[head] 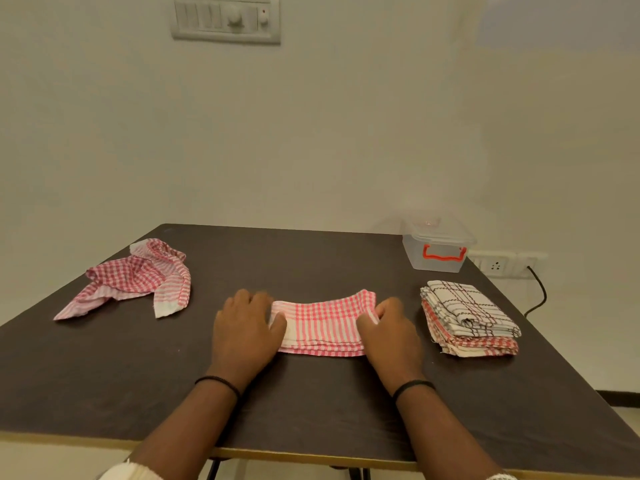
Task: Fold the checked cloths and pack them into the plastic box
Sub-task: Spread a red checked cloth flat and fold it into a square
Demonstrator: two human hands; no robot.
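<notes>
On the far left of the dark bench (104, 368) one red checked cloth (138, 277) lies crumpled and not yet folded. In the near middle the left hand (244, 327) and the right hand (389, 332) hold the two ends of a folded pink checked cloth (320, 323), the fingers (278, 322) curled over each edge and clamped on it, so I judge the folding step is in hand. To the right sits a stack of folded cloths (467, 317), and at the far right the plastic box (438, 251) stands with its lid on; the next move probably needs one more fold, or carrying this cloth to the stack.
</notes>
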